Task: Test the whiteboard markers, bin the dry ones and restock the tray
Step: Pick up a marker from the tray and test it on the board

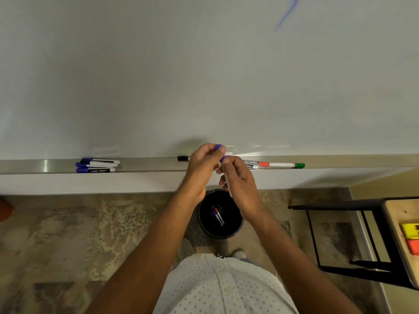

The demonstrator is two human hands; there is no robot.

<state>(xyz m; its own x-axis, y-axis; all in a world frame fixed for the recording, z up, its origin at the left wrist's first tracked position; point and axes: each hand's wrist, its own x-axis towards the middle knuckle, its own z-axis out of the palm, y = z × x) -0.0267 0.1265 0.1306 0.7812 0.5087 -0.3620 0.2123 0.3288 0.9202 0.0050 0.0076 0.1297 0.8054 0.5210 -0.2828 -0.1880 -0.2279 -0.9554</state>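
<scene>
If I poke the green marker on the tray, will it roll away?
Probably only a little. The green marker is round and thin, so it likely rolls easily, but the tray seems to have a raised front edge to stop it. It looks light and stiff.

Glossy whiteboard (204,75), brushed-metal tray (45,165), plastic markers (97,165).

We face a pale wall (90,182) running under the board, lit softly from above. Below us lies a mottled beige-and-brown floor (68,234). At our right stands a black metal-framed table (371,241) with a light wooden top (401,214) — yellow and orange blocks (411,239) rest on it.
</scene>
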